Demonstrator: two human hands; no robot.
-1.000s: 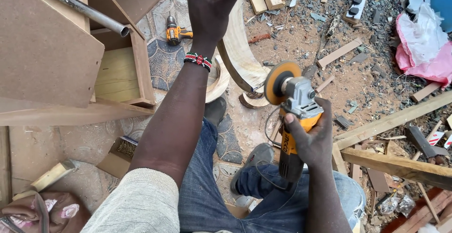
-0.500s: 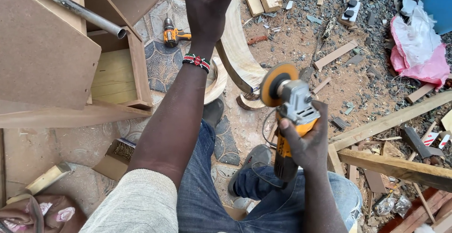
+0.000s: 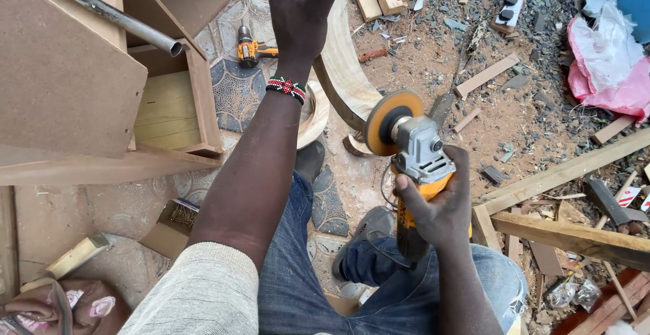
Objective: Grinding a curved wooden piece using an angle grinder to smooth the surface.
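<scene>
Head view, looking down: the curved wooden piece (image 3: 342,64) stands upright in front of the person's knees, its lower end near the ground beside a shoe and its top running out of the frame. The left hand (image 3: 301,10) grips its upper part, fingers wrapped and pressed together around the wood, with a beaded bracelet (image 3: 285,88) on the wrist. The right hand (image 3: 437,203) is closed around the yellow-and-black body of an angle grinder (image 3: 413,159), fingers curled tight on the handle; the orange sanding disc (image 3: 386,122) sits just beside the curved wood, and whether it touches cannot be told. Compared with half a second ago, the grinder and disc have moved slightly lower and nearer the wood, while the left hand has kept its grip.

To the left stands a wooden cabinet (image 3: 74,84) with a metal pipe (image 3: 101,11) lying across it. A yellow drill (image 3: 252,51) lies on the patterned floor. Planks (image 3: 562,172) and wood scraps are scattered on the dirt at right, near pink cloth (image 3: 609,71).
</scene>
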